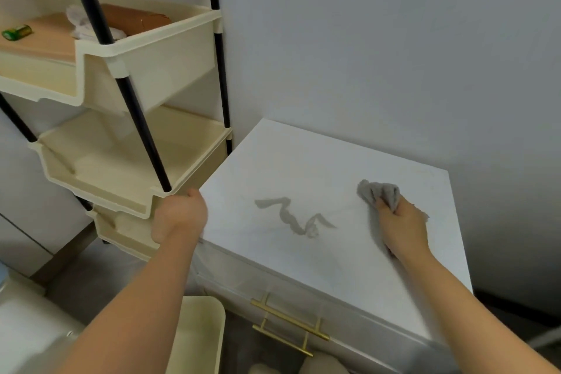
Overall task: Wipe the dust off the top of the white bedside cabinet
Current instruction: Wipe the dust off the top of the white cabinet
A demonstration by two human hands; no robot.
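The white bedside cabinet [303, 161] fills the lower right of the head view, its top facing me. A wavy grey dust streak [291, 217] lies near the middle of the top. My right hand [400, 228] rests on the top to the right of the streak, closed on a bunched grey cloth [379, 193] that sticks out ahead of the fingers. My left hand [179, 215] curls over the cabinet's left front corner, its fingertips hidden behind the knuckles.
A cream shelf cart with black poles [136, 118] stands close against the cabinet's left side. A grey wall [379, 55] runs behind. Gold drawer handles [288, 320] show on the cabinet front, and a cream bin [200, 331] sits below.
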